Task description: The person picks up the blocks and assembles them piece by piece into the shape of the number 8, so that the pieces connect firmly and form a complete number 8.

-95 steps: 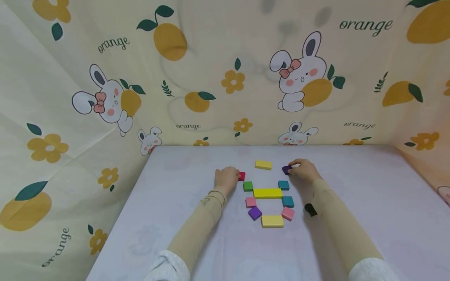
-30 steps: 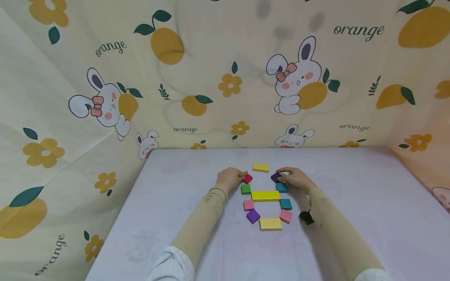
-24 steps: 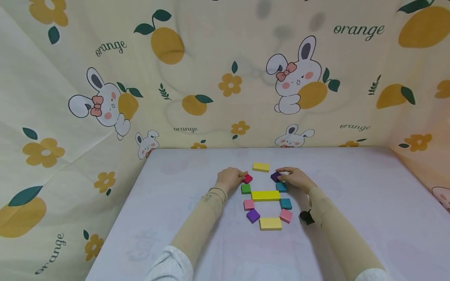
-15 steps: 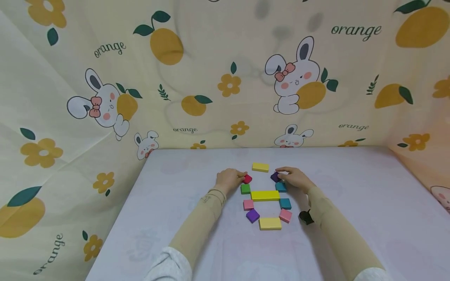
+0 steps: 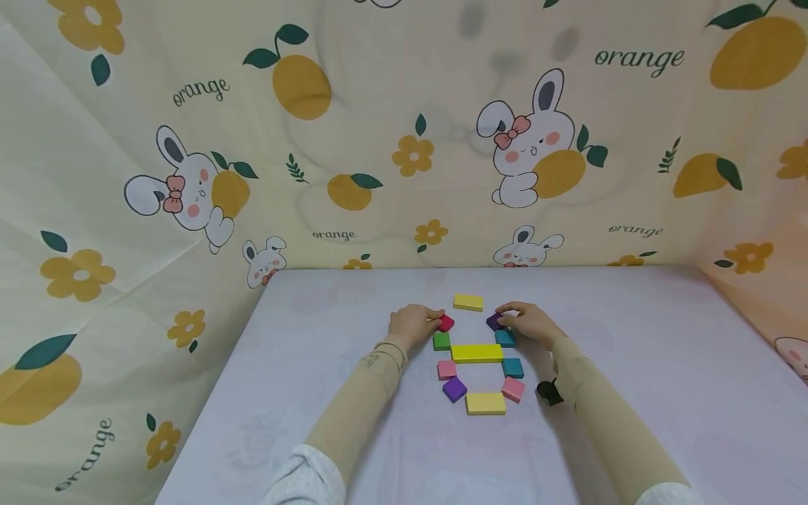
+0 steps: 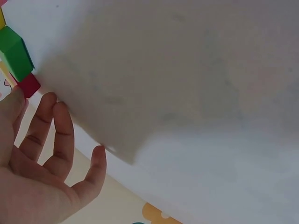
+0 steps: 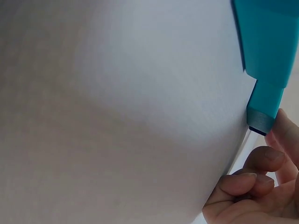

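My left hand (image 5: 413,326) pinches a small red block (image 5: 447,322) between thumb and finger, set at an angle just above a green block (image 5: 441,341). In the left wrist view the red block (image 6: 30,85) shows beyond the green one, and the other fingers of that hand (image 6: 46,163) are spread. Across the gap, my right hand (image 5: 532,324) holds a dark purple block (image 5: 494,321) by its edges, just above a teal block (image 5: 505,339). Teal blocks (image 7: 268,42) hide most of the purple one in the right wrist view, beside the curled fingers (image 7: 238,183).
A yellow block (image 5: 468,303) lies behind both hands. Below them a long yellow block (image 5: 476,353), pink blocks (image 5: 447,369), a purple block (image 5: 454,389) and a pale yellow block (image 5: 485,403) form a ring-like figure on the white table (image 5: 303,421). A black object (image 5: 549,393) is by the right forearm.
Since the oldest frame, the red block has moved right and turned, and the dark purple block has moved left and nearer the teal one. Over the last second both hands stay almost still.
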